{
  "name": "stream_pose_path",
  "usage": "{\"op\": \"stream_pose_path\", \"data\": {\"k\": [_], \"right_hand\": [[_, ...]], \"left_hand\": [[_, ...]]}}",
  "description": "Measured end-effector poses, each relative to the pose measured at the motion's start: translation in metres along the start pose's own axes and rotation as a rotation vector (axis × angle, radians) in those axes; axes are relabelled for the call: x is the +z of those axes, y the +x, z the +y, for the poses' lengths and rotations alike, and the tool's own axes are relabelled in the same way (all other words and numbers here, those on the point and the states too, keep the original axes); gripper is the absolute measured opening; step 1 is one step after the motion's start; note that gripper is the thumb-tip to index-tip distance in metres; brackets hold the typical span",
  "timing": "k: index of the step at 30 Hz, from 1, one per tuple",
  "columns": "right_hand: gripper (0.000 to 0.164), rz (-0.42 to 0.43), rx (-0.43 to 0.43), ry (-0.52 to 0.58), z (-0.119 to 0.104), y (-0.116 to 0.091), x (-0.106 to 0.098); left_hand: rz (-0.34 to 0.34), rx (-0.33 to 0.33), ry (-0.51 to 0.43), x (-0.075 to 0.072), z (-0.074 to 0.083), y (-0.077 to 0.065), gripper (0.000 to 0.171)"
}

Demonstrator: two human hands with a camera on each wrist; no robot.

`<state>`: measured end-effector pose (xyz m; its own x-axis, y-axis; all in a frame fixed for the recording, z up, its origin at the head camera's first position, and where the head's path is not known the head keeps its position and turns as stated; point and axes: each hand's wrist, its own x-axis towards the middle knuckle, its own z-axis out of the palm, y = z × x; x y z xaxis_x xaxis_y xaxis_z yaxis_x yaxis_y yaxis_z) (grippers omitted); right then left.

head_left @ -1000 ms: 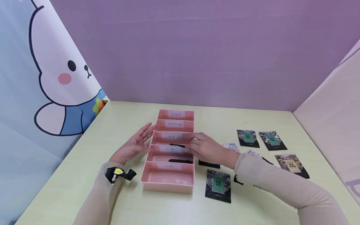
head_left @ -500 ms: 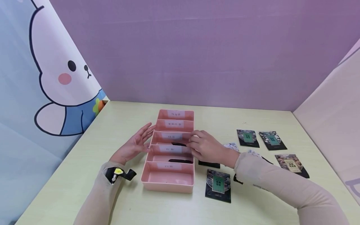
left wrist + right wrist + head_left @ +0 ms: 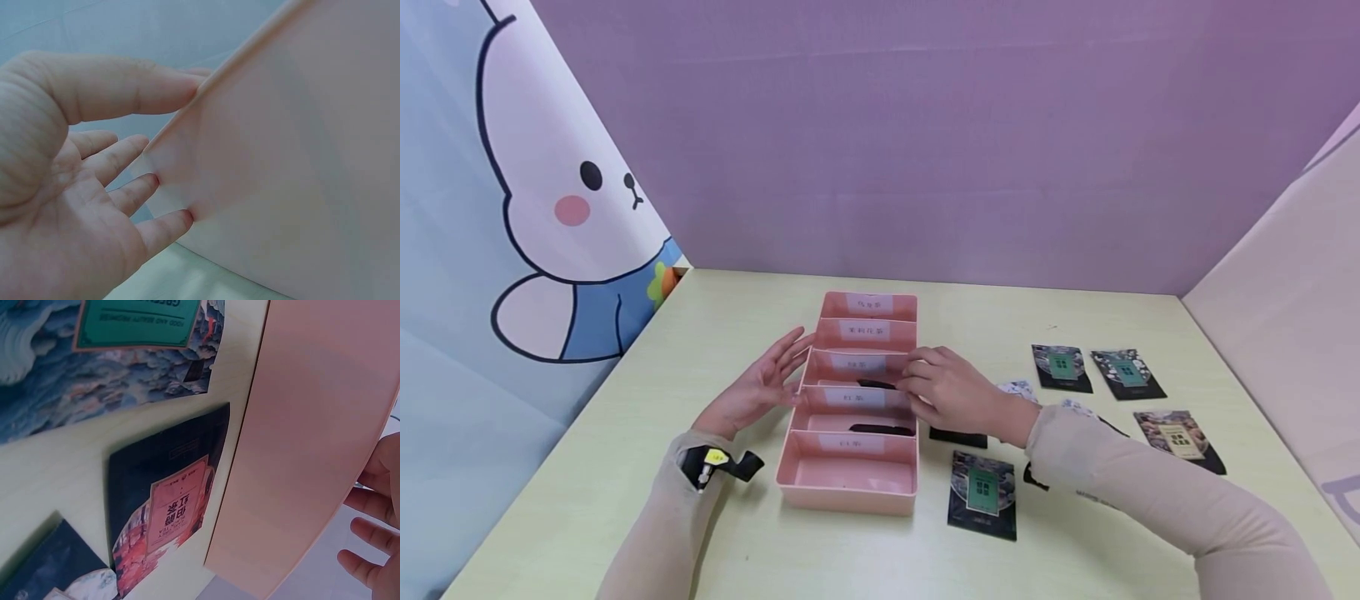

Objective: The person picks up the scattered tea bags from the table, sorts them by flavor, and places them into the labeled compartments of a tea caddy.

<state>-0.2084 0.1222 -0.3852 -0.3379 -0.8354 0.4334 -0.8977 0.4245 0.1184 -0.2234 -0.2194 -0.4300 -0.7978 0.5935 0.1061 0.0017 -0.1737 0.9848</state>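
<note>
A pink divided box [image 3: 850, 502] with labelled compartments stands mid-table. My left hand [image 3: 758, 390] is at its left side, fingers spread; in the left wrist view its thumb meets the rim and fingertips touch the outer wall. My right hand [image 3: 951, 392] reaches to the right rim by the middle compartment, its fingers loosely bent. Just left of those fingertips, a black packet [image 3: 875, 384] shows as a dark edge in that compartment. Another black packet [image 3: 882, 430] sits one compartment nearer. In the right wrist view, spread fingers [image 3: 365, 540] show beyond the rim.
Right of the box lies a black tea packet with a green label [image 3: 982, 497]. A red-labelled packet [image 3: 178, 506] lies close along the box wall. Farther right are more packets, including a floral one [image 3: 1127, 374] and a cream-labelled one [image 3: 1180, 442]. A purple backdrop [image 3: 925, 150] closes the back.
The packet by my right fingertips has shifted slightly right since a second ago, and the right fingers have moved slightly. My left hand keeps its place at the box.
</note>
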Motion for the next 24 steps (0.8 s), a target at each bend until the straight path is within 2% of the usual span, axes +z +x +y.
{"op": "stream_pose_path", "data": {"k": [7,16,24], "right_hand": [[0.020,0.009,0.007,0.027,0.007,-0.006,-0.007],[0.021,-0.008,0.013,-0.016,0.029,-0.020,-0.024],[0.023,-0.111,0.106,-0.028,0.049,-0.040,-0.031]], "left_hand": [[0.006,-0.008,-0.007,0.000,0.000,0.000,0.106],[-0.006,0.003,0.003,0.000,-0.001,0.002,0.106],[-0.002,-0.002,0.005,0.001,0.000,0.002,0.106]]}}
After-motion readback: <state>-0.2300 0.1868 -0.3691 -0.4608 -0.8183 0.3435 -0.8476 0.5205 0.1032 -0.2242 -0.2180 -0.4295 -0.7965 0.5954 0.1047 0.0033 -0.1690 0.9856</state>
